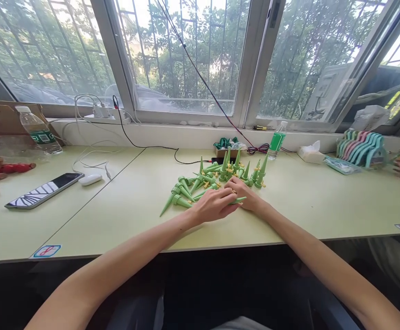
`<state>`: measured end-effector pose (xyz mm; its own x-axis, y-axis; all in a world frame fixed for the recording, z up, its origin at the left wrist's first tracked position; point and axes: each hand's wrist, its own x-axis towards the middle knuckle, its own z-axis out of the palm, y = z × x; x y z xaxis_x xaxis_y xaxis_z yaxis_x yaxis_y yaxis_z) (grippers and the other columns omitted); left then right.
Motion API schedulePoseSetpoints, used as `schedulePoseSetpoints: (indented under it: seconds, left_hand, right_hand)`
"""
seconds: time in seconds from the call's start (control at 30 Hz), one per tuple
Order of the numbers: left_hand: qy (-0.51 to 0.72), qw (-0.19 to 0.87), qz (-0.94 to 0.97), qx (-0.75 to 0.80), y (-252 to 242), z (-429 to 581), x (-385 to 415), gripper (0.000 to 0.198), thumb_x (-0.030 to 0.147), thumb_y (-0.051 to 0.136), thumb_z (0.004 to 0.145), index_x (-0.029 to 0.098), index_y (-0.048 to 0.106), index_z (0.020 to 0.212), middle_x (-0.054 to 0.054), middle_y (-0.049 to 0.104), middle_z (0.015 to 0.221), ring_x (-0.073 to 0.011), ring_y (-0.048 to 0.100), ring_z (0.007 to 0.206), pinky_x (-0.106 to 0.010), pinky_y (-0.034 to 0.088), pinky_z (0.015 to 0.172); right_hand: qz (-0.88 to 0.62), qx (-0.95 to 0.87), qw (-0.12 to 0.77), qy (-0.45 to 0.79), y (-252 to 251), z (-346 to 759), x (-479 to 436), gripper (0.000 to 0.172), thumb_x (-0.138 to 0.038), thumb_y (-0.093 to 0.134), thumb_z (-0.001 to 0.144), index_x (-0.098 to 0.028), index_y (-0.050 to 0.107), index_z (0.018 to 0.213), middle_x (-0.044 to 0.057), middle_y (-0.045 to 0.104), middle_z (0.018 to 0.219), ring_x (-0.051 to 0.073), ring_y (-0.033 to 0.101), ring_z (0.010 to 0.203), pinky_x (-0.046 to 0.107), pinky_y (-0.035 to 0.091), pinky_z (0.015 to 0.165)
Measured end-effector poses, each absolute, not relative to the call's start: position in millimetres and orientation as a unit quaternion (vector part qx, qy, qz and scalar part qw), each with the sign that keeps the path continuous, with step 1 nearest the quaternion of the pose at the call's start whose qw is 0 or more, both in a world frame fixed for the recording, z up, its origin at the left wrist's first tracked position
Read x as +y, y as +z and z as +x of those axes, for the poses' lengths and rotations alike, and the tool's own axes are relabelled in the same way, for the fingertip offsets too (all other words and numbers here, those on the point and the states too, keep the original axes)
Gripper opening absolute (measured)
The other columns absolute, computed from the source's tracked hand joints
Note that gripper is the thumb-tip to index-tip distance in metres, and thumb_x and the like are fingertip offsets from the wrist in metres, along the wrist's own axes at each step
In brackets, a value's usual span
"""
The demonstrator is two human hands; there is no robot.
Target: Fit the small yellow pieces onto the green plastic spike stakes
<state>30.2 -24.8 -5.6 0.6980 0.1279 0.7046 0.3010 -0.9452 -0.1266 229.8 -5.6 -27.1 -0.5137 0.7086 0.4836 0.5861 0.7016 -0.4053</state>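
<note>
the left hand (215,205) seems clamped on a green spike (241,200), the right hand's (247,194) grip i cannot tell; upright spikes (262,170) look done, lying spikes (178,200) perhaps left.

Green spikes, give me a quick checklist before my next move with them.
1. Spike in hand: ok. The left hand grips a spike, its tip pointing right.
2. Right hand close by: ok. The right hand is right beside the left.
3. Yellow piece on the held spike: cannot tell. The fingers hide most of it.
4. All other spikes upright: not ok. Some stand tip up, like the one at far right, but several lie on their sides.
5. Spikes back from the table's front edge: ok.
6. Phone out of the way: ok. It lies well left of the spikes.
</note>
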Motion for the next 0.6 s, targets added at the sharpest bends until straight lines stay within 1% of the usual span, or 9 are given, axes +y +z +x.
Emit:
schedulePoseSetpoints:
  seconds: [0.17, 0.3, 0.37, 0.47, 0.5, 0.6]
  left_hand:
    - [-0.396, 0.056, -0.904, -0.153, -7.2, 27.8, -20.2, 0.03, 0.038, 0.047, 0.102, 0.017, 0.056, 0.082, -0.002, 0.06, 0.073, -0.01, 0.048, 0.058, -0.026, 0.031, 0.053]
    - [-0.385, 0.002, -0.906, -0.176, -9.3, 28.0, -16.7, 0.031, 0.04, 0.047, 0.101, 0.018, 0.054, 0.081, -0.001, 0.059, 0.073, -0.0105, 0.047, 0.059, -0.026, 0.031, 0.056]
    - [-0.379, -0.032, -0.903, -0.201, -9.9, 29.0, -14.8, 0.033, 0.042, 0.048, 0.1, 0.018, 0.051, 0.078, 0.0, 0.057, 0.071, -0.0105, 0.045, 0.059, -0.026, 0.033, 0.058]
    - [-0.384, -0.089, -0.882, -0.257, -9.0, 30.3, -11.3, 0.038, 0.045, 0.05, 0.099, 0.018, 0.046, 0.072, 0.002, 0.053, 0.066, -0.0104, 0.044, 0.058, -0.025, 0.034, 0.059]
    - [-0.395, -0.107, -0.869, -0.278, -8.3, 30.5, -10.0, 0.039, 0.045, 0.05, 0.099, 0.019, 0.044, 0.07, 0.002, 0.051, 0.064, -0.0102, 0.043, 0.057, -0.025, 0.033, 0.057]
    - [-0.419, -0.177, -0.827, -0.33, -5.8, 30.3, -5.5, 0.04, 0.047, 0.052, 0.097, 0.019, 0.041, 0.07, 0.004, 0.047, 0.061, -0.0087, 0.04, 0.053, -0.024, 0.032, 0.053]
  right_hand:
    - [-0.377, -0.854, 0.35, 0.082, -33.6, 228.6, -0.6, 0.01, -0.011, 0.052, 0.086, -0.019, 0.056, 0.084, 0.005, 0.052, 0.093, 0.019, 0.051, 0.089, 0.035, 0.047, 0.082]
    - [-0.394, -0.84, 0.364, 0.078, -31.9, 228.1, -0.6, 0.013, -0.008, 0.049, 0.082, -0.02, 0.053, 0.085, 0.006, 0.054, 0.093, 0.02, 0.052, 0.089, 0.034, 0.046, 0.08]
    - [-0.405, -0.827, 0.381, 0.08, -29.1, 227.6, -1.9, 0.013, -0.009, 0.049, 0.081, -0.02, 0.052, 0.088, 0.005, 0.056, 0.09, 0.019, 0.052, 0.084, 0.032, 0.045, 0.076]
    - [-0.418, -0.806, 0.41, 0.088, -24.7, 225.8, -4.7, 0.003, -0.018, 0.05, 0.088, -0.021, 0.05, 0.087, 0.002, 0.056, 0.08, 0.016, 0.05, 0.071, 0.029, 0.043, 0.068]
    - [-0.419, -0.799, 0.421, 0.088, -23.6, 225.2, -5.6, 0.005, -0.022, 0.051, 0.091, -0.021, 0.05, 0.086, 0.001, 0.055, 0.077, 0.015, 0.049, 0.068, 0.028, 0.042, 0.066]
    - [-0.423, -0.788, 0.44, 0.083, -21.2, 223.3, -8.3, 0.013, -0.031, 0.05, 0.097, -0.021, 0.052, 0.087, 0.001, 0.057, 0.077, 0.015, 0.048, 0.064, 0.028, 0.041, 0.062]
